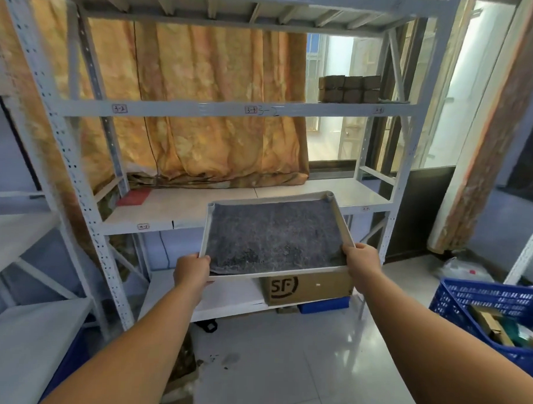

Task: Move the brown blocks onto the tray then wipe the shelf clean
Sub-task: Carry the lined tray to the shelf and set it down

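Fingers hidden underneath, left hand (pixel 193 273) and right hand (pixel 361 261) grip the near corners of the pale, grey-felt-lined rectangular tray (pixel 281 272); stacked brown blocks (pixel 349 88) sit high on the white metal rack (pixel 232 110).

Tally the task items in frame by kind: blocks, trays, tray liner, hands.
brown blocks: 6 showing, 3 across and 2 high on the upper shelf; any behind are hidden
tray: 1
grey mat lining the tray: 1
hands gripping the tray: 2, left hand and right hand
Total: 10
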The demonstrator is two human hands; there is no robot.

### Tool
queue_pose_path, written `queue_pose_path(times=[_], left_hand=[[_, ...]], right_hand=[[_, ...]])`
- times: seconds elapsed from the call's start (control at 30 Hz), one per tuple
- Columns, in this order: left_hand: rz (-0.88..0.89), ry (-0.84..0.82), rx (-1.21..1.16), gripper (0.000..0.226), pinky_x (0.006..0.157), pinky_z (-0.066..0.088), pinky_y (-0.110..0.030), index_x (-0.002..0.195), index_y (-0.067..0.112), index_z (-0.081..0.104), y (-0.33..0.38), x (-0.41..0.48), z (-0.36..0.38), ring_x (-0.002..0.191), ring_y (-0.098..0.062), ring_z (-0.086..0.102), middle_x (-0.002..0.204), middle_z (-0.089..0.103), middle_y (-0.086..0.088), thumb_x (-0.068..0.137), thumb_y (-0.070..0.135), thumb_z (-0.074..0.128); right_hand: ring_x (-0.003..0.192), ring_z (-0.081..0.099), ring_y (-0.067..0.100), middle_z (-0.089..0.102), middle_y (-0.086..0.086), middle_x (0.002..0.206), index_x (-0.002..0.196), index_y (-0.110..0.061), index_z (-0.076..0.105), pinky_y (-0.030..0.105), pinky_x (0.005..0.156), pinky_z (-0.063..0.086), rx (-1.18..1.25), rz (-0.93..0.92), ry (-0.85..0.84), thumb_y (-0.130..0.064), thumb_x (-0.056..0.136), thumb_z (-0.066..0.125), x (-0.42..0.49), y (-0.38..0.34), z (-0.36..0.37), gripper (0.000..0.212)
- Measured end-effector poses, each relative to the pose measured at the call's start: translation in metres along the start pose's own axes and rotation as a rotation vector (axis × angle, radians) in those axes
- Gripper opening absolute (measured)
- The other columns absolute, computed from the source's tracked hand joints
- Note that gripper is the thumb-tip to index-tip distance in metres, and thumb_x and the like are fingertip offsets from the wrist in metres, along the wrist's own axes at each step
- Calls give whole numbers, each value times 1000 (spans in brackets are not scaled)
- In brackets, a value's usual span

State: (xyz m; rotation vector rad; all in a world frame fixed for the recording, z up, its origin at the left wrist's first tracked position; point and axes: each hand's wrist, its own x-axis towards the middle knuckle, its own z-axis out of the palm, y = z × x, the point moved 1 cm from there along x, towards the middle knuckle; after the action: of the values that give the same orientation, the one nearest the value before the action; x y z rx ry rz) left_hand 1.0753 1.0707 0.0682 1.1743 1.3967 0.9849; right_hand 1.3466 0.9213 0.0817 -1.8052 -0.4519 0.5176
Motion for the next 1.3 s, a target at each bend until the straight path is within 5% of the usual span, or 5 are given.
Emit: queue_pose_path(times=[0.57,0.7,0.83,0.93,1.3], left_hand=[[304,-52,63,15,81,56,-47,100,5,63,136,145,22,88,-35,57,98,59,-17,91,10,51],[339,-30,32,19,71,53,-40,107,4,62,161,163,34,85,-32,54,96,55,-13,92,8,50],[355,20,16,22,72,54,-43,69,6,55,192,186,57,76,-32,53,77,54,-12,91,8,52],[370,51,24,33,53,28,-30,57,10,45,217,202,80,57,-24,38,60,40,-11,89,9,52],[389,96,-86,11,52,53,-34,95,1,57,322,258,166,67,-24,57,85,58,-14,91,10,52]], right_hand=[[103,58,29,62,10,102,115,-5,62,44,96,48,139,-187,109,-25,96,49,115,-122,88,30],[76,54,19,61,9,98,117,-4,61,28,63,44,220,-186,86,-25,93,54,153,-149,102,32],[66,49,17,56,4,78,115,-2,62,27,57,39,286,-177,58,-24,89,57,197,-173,110,34],[62,48,16,51,2,68,112,4,63,27,56,39,286,-198,54,-17,89,55,236,-196,114,32],[55,42,10,45,-3,65,122,4,58,25,52,38,373,-299,-88,-16,88,54,363,-288,105,40]])
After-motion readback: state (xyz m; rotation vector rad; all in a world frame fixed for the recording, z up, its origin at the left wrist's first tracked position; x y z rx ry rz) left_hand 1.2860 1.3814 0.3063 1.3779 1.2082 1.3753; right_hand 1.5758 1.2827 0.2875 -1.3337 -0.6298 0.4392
